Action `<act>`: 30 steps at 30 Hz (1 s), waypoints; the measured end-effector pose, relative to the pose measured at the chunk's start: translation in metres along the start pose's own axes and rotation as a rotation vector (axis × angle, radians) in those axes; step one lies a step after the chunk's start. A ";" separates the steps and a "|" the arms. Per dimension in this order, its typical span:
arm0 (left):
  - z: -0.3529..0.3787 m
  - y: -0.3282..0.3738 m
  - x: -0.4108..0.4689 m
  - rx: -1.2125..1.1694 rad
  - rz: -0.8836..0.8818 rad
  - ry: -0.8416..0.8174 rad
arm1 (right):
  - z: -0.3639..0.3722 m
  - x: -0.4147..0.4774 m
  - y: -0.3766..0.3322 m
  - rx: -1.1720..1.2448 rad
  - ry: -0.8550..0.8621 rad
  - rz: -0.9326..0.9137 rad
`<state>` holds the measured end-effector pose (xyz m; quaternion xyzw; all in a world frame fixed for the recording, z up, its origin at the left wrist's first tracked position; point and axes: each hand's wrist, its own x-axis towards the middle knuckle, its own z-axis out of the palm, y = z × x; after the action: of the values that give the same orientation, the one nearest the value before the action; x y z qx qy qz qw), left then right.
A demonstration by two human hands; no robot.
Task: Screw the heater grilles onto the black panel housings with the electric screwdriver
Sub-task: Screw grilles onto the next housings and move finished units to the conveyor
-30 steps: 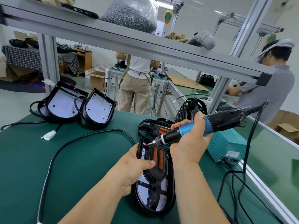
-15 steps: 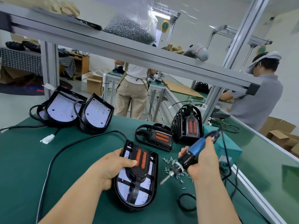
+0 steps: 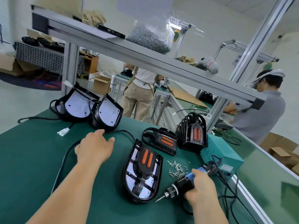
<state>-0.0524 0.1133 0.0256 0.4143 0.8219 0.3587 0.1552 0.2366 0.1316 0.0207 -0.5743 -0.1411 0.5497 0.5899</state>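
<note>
Head view: the housing (image 3: pixel 125 175), its grille (image 3: pixel 146 160) seated on it, lies flat on the table (image 3: pixel 32 159) between both hands, touched by neither. Beside it the right hand (image 3: pixel 200 186) wraps the screwdriver (image 3: pixel 182 185), tip down. The left hand (image 3: pixel 95 147) hovers, fingers spread, over the cable (image 3: pixel 68 156) near two bare housings (image 3: pixel 77 104) (image 3: pixel 108 112). Probably the next housing is being fetched, which calls for a grasp clear of that cable. Counted: three housings, one loose grille (image 3: pixel 160 141), one upright stack (image 3: pixel 192 135), and screws (image 3: pixel 177 169) too many to count.
</note>
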 end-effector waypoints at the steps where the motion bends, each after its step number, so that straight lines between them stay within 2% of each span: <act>1: -0.006 -0.007 0.005 0.109 -0.052 0.021 | 0.001 0.000 0.001 -0.034 0.011 -0.022; 5: -0.013 -0.022 0.010 0.229 -0.208 -0.069 | 0.004 -0.012 0.005 -0.207 0.023 -0.126; 10: -0.012 -0.026 0.010 0.274 -0.148 -0.066 | 0.003 -0.021 0.009 -0.480 -0.016 -0.192; 13: -0.013 -0.027 0.010 0.285 -0.180 -0.055 | 0.004 -0.019 0.014 -0.588 -0.013 -0.268; 18: -0.011 -0.026 0.010 0.239 -0.178 -0.057 | 0.003 -0.023 0.017 -0.910 0.050 -0.411; 23: -0.010 -0.027 0.020 0.058 -0.121 -0.076 | 0.003 -0.038 0.007 -1.249 0.093 -0.500; 26: -0.003 -0.022 0.017 -0.086 -0.061 0.002 | 0.010 -0.048 0.002 -1.320 0.125 -0.669; 28: 0.004 -0.017 0.016 -0.323 -0.089 -0.006 | 0.024 -0.058 0.007 -1.322 -0.006 -0.759; 30: 0.009 -0.011 0.015 -0.673 -0.205 -0.090 | 0.041 -0.063 0.019 -1.400 -0.154 -0.774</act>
<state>-0.0634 0.1251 0.0117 0.2706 0.6874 0.5732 0.3545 0.1720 0.0968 0.0472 -0.6817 -0.6825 0.1284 0.2300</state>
